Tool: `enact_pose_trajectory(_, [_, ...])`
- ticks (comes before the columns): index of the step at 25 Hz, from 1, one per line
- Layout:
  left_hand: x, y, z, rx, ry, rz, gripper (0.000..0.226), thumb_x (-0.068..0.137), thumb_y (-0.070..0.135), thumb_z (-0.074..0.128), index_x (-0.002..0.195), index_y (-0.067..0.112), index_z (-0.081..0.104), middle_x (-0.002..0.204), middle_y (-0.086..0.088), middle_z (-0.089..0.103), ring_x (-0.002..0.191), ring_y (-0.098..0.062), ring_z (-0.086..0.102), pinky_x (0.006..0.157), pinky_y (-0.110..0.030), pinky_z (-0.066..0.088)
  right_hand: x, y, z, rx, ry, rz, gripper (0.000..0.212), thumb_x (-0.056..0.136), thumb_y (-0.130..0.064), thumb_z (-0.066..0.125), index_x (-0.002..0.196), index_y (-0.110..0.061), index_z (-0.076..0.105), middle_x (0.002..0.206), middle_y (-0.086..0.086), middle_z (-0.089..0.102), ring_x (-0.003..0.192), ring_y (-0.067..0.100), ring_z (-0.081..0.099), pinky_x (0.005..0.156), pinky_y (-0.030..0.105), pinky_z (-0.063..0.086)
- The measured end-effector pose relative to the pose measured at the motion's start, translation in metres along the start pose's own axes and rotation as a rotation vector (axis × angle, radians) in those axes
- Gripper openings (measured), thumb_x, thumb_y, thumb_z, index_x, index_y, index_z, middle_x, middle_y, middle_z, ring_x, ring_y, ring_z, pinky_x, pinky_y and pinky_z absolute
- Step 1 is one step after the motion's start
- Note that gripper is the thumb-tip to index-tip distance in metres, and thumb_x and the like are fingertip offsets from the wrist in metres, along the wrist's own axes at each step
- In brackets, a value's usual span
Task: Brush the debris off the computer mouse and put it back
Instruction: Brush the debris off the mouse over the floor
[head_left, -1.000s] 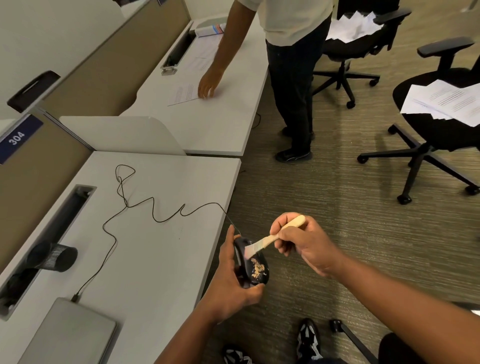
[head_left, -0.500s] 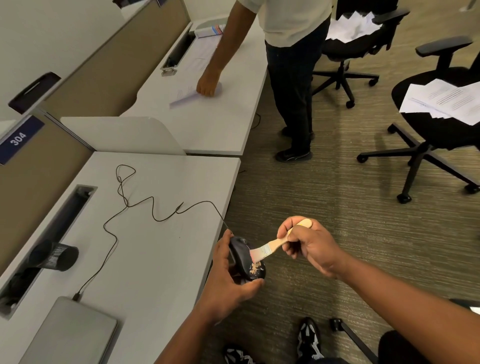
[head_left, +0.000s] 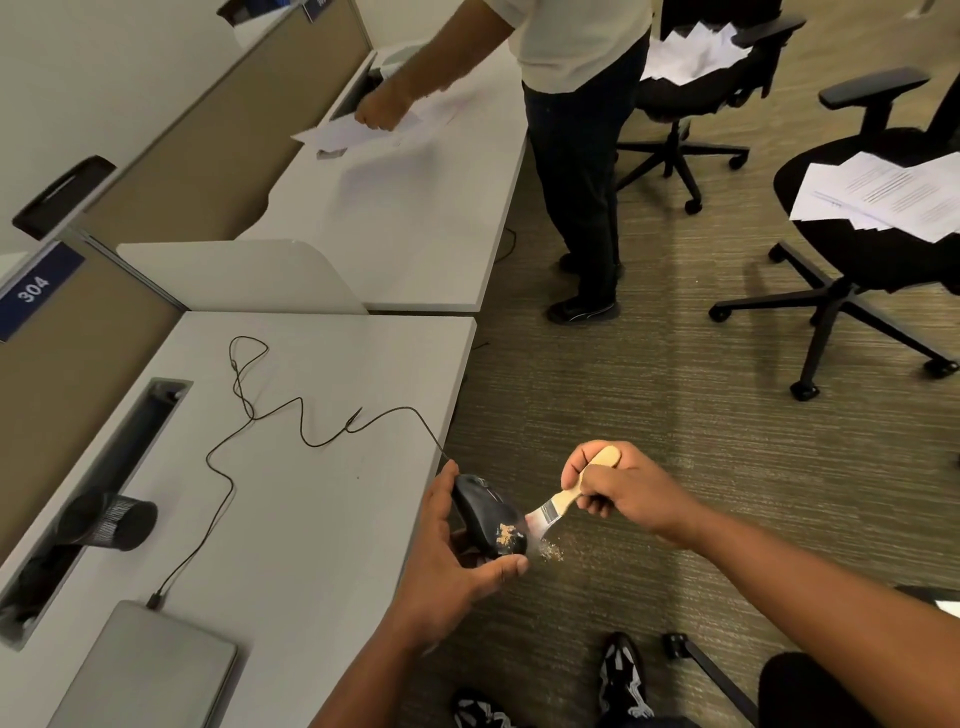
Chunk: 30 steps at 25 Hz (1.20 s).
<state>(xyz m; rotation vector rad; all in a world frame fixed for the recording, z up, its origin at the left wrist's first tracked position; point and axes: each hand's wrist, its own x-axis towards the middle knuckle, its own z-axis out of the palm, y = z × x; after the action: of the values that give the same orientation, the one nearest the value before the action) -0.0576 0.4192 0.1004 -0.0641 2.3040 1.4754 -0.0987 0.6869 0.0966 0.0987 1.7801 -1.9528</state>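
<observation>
Head view is showing the left hand (head_left: 447, 561) gripping the computer mouse (head_left: 485, 512) just off the front edge of the bench (head_left: 311, 519), over the carpet (head_left: 649, 415). Fingers are curling under the mouse, and the thumb is lying along its near side. The right hand (head_left: 618, 488) is pinching the wooden handle of a small brush (head_left: 563, 499), whose bristles are touching the rear of the mouse beside a patch of tan debris (head_left: 506, 534). A few crumbs (head_left: 551, 551) are showing against the carpet just beside the bristles.

The mouse's cord (head_left: 291, 421) is trailing across the bench to a laptop (head_left: 150, 670), and a black mesh cup (head_left: 111, 522) is lying on its side near the cable slot. Another person (head_left: 576, 130) is handling papers (head_left: 353, 130) at the next bench, and office chairs (head_left: 872, 244) are carrying more sheets.

To my eye the brushing is only partly done, since that tan patch is clinging on. Doing it well probably means tilting the dirty side down and away from the bench, so the crumbs are falling to the floor and not on the work surface. Short strokes running outward past the edge of the shell should be lifting the patch better than dabbing. The left hand's grip should be staying clear of the dirty area, with slack left in the cord.
</observation>
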Motion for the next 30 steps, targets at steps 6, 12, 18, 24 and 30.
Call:
enact_pose_trajectory(6, [0.0,0.005,-0.002,-0.028,0.005,-0.003,0.128,0.051,0.059,0.104,0.15,0.074,0.025,0.157,0.028,0.038,0.131,-0.014,0.062,0.094,-0.024,0.061,-0.008,-0.007,0.001,0.274,0.102,-0.069,0.015,0.093,0.001,0.056,0.096,-0.007,0.068,0.072,0.011,0.067,0.063,0.017,0.057,0.054,0.027,0.045])
enact_pose_trajectory(12, [-0.003,0.012,-0.002,-0.038,-0.013,-0.002,0.143,0.046,0.06,0.105,0.164,0.047,0.026,0.166,0.01,0.04,0.136,-0.021,0.061,0.108,-0.037,0.057,-0.014,-0.023,0.017,0.361,-0.109,-0.048,0.013,0.089,-0.013,0.062,0.096,-0.011,0.073,0.077,0.014,0.069,0.063,0.017,0.062,0.054,0.026,0.048])
enact_pose_trajectory(18, [-0.004,0.018,-0.002,-0.08,0.0,0.003,0.137,0.049,0.049,0.104,0.163,0.042,0.029,0.164,0.005,0.042,0.137,-0.027,0.06,0.109,-0.048,0.057,-0.015,-0.023,0.019,0.283,-0.13,-0.055,0.014,0.087,-0.013,0.061,0.093,-0.011,0.074,0.074,0.014,0.068,0.062,0.017,0.06,0.054,0.026,0.047])
enact_pose_trajectory(24, [-0.004,0.02,-0.002,-0.183,0.017,0.004,0.138,0.04,0.056,0.107,0.158,0.048,0.036,0.151,0.031,0.045,0.122,0.001,0.066,0.086,-0.017,0.059,-0.011,-0.023,0.012,0.255,-0.058,-0.058,0.022,0.098,0.002,0.05,0.092,-0.006,0.07,0.069,0.013,0.065,0.059,0.018,0.057,0.052,0.027,0.045])
enact_pose_trajectory(30, [0.001,0.013,-0.001,-0.232,0.042,0.01,0.136,0.043,0.048,0.107,0.16,0.047,0.038,0.147,0.037,0.048,0.131,-0.012,0.062,0.093,-0.022,0.06,-0.009,-0.016,0.005,0.243,-0.01,-0.025,0.025,0.098,0.006,0.046,0.092,-0.004,0.069,0.068,0.012,0.065,0.058,0.017,0.056,0.051,0.027,0.044])
